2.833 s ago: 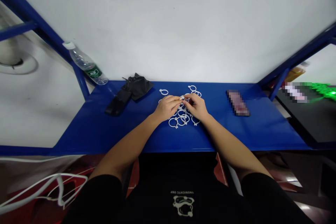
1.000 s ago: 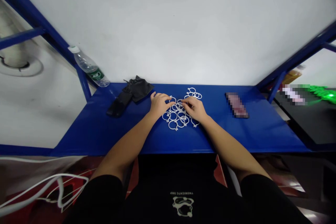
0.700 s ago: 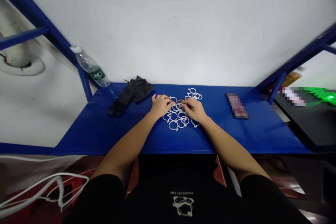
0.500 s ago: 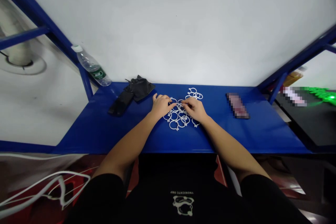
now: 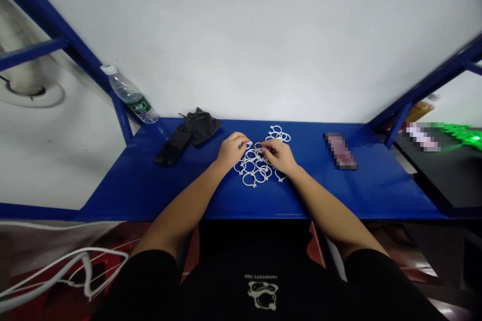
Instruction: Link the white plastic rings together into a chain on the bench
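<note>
Several thin white rings (image 5: pixel 249 179), each with a small tab, lie overlapping in a loose pile on the blue table (image 5: pixel 158 195). At the pile's upper left, my left hand (image 5: pixel 232 151) is closed, thumb and fingertips pinching a white ring (image 5: pixel 249 145). My right hand (image 5: pixel 279 155) curls over the pile's right side, its fingertips closed on another white ring (image 5: pixel 258 146). The palm hides part of the pile. Beyond my right hand lies a smaller cluster of white rings (image 5: pixel 285 137).
Left of the rings lie a black pouch (image 5: pixel 203 127) and a flat black object (image 5: pixel 173 148). A plastic bottle (image 5: pixel 137 103) leans in the back left corner by the blue frame (image 5: pixel 122 118). A blurred-out phone-like object (image 5: pixel 341 151) lies to the right. A white wall (image 5: pixel 248 50) rises behind.
My left hand's fingers have drawn together from a spread pose and now pinch a ring at the pile's upper left. My right hand has hardly moved.
</note>
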A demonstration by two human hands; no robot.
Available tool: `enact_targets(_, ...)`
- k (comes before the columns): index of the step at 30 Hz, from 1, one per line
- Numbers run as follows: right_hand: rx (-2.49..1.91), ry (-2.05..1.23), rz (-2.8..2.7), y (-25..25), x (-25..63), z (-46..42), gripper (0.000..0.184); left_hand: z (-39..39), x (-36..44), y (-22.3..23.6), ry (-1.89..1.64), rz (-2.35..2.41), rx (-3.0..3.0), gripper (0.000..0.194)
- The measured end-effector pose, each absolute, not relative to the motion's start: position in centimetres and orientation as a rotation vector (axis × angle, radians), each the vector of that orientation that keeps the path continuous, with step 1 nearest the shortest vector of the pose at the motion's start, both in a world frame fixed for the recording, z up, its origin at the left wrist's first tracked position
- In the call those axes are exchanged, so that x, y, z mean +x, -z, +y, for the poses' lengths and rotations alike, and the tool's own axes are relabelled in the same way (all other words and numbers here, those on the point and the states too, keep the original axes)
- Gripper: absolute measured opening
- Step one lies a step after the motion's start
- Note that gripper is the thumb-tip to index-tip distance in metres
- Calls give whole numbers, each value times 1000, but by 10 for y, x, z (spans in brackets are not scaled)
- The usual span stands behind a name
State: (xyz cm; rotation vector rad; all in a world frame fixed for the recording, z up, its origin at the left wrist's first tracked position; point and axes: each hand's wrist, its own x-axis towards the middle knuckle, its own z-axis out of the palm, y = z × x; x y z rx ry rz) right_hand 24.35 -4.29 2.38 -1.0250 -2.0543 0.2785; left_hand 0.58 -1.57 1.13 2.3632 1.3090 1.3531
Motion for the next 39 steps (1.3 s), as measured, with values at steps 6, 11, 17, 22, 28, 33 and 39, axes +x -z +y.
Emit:
enact_targets(6,-1023,-288,-2052,-23,243,-43,18,-15,5,-6,-1297,1263,2313,19)
enact_targets(11,-1017,-315,-2070,-23,243,-42,17,-13,6,-1,-1111,1184,2341,26)
enact_targets(17,-1052,-310,-2080,-24,244,-43,18,-18,10,-6,-1240,1141,2396,32)
enact_targets(22,-1013,-309,-2066,-27,242,-45,20,-26,14,-15,-1604,1004,2443,22)
enact_targets(28,-935,-337,-2083,-30,239,-50,25,-41,26,-18,-1583,816,2489,24)
enact_targets(33,-928,-359,-2061,-33,239,-52,23,-43,28,-23,-1613,704,2461,24)
enact_targets(39,-872,-310,-2031,-33,239,-52,19,-43,28,-23,-1632,730,2424,21)
